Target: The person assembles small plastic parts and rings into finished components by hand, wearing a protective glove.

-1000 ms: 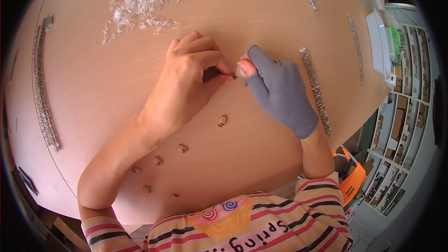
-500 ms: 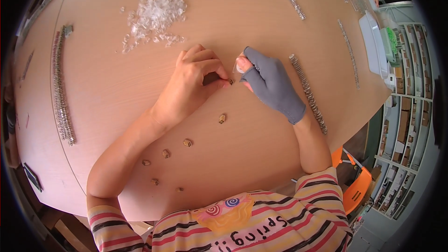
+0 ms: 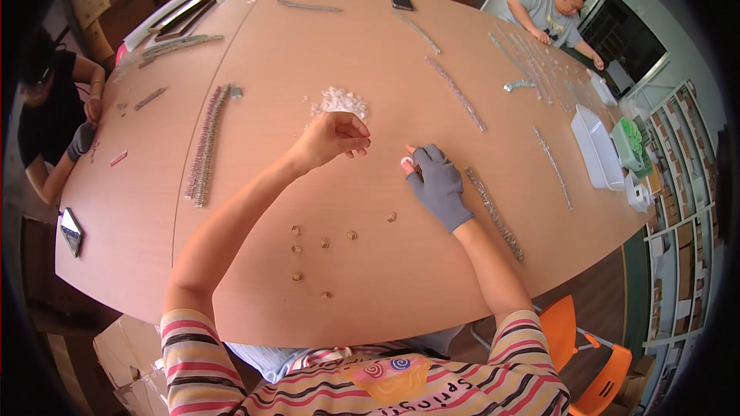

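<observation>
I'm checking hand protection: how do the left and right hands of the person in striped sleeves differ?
The left hand is bare; the right hand wears a grey glove with its thumb exposed. In this view, the left hand is nearer the clear pile, the right hand nearer the silvery strip. Both are over the table.

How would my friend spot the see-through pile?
Find the big, pale brown table, then the bare left hand. Just beyond that hand, partly hidden, lies the heap of small, clear pieces, loosely piled, unlike the long, silvery strips.

Seven small brown pieces [image 3: 324, 243], two phones [image 3: 401, 1]
</observation>
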Available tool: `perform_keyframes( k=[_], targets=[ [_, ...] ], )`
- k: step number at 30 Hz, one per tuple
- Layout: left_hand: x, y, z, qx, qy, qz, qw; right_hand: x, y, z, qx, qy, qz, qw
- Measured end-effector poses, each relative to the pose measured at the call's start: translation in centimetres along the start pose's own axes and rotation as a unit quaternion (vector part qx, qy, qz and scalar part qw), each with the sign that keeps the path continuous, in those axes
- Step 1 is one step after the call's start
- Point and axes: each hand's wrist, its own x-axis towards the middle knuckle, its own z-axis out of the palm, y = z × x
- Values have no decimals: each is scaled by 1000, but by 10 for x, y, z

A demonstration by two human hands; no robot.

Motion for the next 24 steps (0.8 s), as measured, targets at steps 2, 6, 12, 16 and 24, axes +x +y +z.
perform_keyframes(
  k=[2,6,12,16,24],
  targets=[
    [-1,-7,-7,-5,9,3,1000,2,5,2,-108,92,-62,988],
    [11,-28,-14,-206,66,35,976,14,-38,-10,13,42,-130,991],
    [56,-42,-87,-477,30,229,848,8,-113,-10,147,-66,-221,962],
    [47,-49,-114,-717,-8,378,586,-3,-150,32,202,-108,-242,943],
    [23,24,-115,-506,42,377,775,4,-161,12,229,-170,-221,933]
  ],
)
